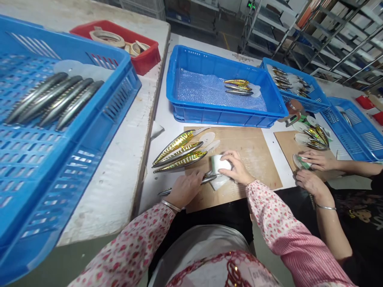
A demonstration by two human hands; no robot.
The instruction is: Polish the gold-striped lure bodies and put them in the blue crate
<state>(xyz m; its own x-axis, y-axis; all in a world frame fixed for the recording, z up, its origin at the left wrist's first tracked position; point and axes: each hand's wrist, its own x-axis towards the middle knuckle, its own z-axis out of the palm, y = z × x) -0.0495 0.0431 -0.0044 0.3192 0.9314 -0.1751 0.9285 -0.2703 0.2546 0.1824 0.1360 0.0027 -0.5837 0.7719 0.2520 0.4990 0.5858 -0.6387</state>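
Head view: three gold lures (179, 154) lie grouped beside the left hand (187, 187), probably for easy reach. Its grip is closed round a dark lure (208, 179) over the brown board (251, 155), seemingly steadying it; the right hand's (237, 166) grip clasps a white block (222, 163) at the lure's end.

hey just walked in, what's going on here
A person seated at a table grips a dark lure in the left hand, while the right hand holds a white block by the lure's front end, over a brown board. Three gold-and-dark lures lie just beyond the left hand. Behind the board, a blue bin holds three more on bubble wrap. To the right, a co-worker's hands are busy at another board.
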